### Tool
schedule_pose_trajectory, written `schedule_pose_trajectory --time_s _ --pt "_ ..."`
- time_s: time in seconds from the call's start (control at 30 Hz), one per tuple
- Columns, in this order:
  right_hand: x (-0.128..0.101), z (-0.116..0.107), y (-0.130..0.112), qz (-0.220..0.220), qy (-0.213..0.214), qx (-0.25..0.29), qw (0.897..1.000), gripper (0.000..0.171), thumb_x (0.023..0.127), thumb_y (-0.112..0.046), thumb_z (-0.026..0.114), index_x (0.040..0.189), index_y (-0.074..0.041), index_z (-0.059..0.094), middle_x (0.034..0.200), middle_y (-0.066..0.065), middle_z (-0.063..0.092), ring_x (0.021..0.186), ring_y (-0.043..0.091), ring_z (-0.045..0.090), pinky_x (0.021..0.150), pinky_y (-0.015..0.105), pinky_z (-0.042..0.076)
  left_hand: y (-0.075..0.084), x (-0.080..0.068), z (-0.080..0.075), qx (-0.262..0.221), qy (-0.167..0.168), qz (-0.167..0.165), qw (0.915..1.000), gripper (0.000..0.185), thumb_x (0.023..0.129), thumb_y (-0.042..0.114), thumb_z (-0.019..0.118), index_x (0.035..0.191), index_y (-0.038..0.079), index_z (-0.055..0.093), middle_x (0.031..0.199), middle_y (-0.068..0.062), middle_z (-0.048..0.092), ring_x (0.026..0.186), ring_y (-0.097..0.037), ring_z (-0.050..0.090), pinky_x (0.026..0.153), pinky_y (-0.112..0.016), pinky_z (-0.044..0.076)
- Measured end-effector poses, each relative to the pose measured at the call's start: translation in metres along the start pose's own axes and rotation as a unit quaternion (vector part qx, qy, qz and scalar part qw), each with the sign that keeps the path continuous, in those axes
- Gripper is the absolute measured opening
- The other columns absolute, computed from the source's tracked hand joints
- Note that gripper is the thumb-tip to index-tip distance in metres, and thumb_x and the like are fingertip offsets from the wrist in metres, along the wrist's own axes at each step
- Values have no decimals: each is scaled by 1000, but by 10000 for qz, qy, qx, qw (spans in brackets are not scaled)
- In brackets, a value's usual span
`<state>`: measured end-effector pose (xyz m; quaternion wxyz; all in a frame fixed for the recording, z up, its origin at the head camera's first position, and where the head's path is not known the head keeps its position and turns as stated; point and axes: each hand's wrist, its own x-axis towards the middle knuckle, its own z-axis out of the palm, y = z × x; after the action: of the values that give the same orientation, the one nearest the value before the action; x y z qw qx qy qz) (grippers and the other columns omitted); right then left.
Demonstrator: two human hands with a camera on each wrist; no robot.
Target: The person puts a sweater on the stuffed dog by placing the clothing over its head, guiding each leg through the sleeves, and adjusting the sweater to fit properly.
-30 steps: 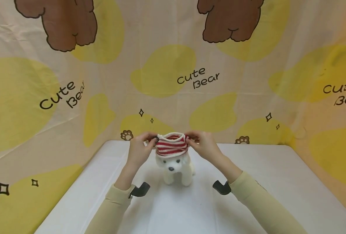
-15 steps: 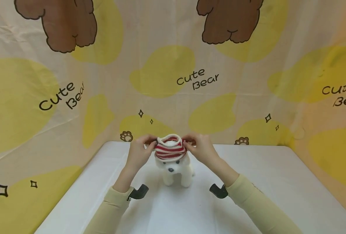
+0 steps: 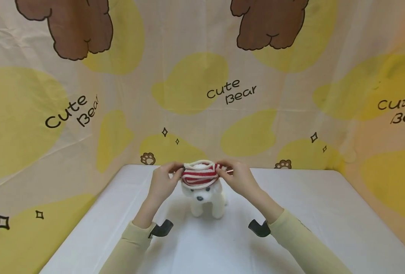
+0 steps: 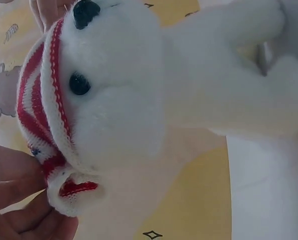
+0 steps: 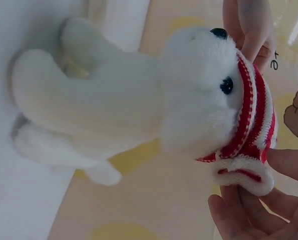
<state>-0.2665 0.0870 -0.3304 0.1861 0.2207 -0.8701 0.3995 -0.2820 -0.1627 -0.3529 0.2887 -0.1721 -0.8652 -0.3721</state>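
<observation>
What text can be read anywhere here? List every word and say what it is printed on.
"Cute Bear": printed in black on the beige and yellow cartoon backdrop cloth, centre.
"Cute Bear": same cloth, left side, the last letter lost in a fold.
"Cute Be": same cloth, right side, cut off by the picture's edge.
No writing shows on the red and white striped knitted garment, the white plush dog or the white table.

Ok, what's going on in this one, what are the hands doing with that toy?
A person is working a small red-and-white striped knit garment over the head of a white plush dog that stands on a white table. The left hand pinches the garment's left edge and the right hand pinches its right edge, holding it stretched. At this moment the garment sits over the top of the head, with its lower rim just above the eyes; the eyes, nose and body are uncovered.
</observation>
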Motion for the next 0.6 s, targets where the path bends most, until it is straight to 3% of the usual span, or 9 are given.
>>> schedule_pose_trajectory --time_s 0.13,0.23,0.33,0.47,0.6 --pt "-9 -8 -1 414 234 111 9988 31 88 -23 67 115 -7 63 102 9 70 90 21 68 78 34 56 3 -4 -7 -5 580 -7 9983 15 88 13 65 100 4 68 92 -9 70 85 -22 64 74 -40 53" --pt "-17 -11 0 687 462 193 9964 25 87 -23 69 107 -8 64 94 6 71 86 19 67 74 32 55 5 -9 -13 -118 781 -425 9960 13 88 17 67 93 4 66 84 -8 68 78 -20 61 69 -36 52" --pt "-22 -12 0 878 411 225 9950 15 85 -24 71 92 -11 67 82 2 70 75 15 65 65 29 52 5 -14 -17 -337 454 -1166 9916 17 87 24 68 86 7 66 78 -6 66 73 -17 58 63 -30 47" --pt "-23 -6 -2 1105 -112 424 9929 16 85 -29 70 81 -13 70 70 -1 69 65 10 61 58 27 47 5 -19 -15 -661 -362 -2127 9742 24 87 31 67 85 7 67 79 -6 65 74 -18 55 63 -27 42" --pt "-21 3 -2 1390 -428 659 9872 22 85 -34 69 80 -12 72 69 -1 70 66 10 65 62 28 48 3 -23 -5 -1018 -888 -2554 9573 25 88 30 66 86 6 69 78 -6 66 74 -17 55 63 -27 43"
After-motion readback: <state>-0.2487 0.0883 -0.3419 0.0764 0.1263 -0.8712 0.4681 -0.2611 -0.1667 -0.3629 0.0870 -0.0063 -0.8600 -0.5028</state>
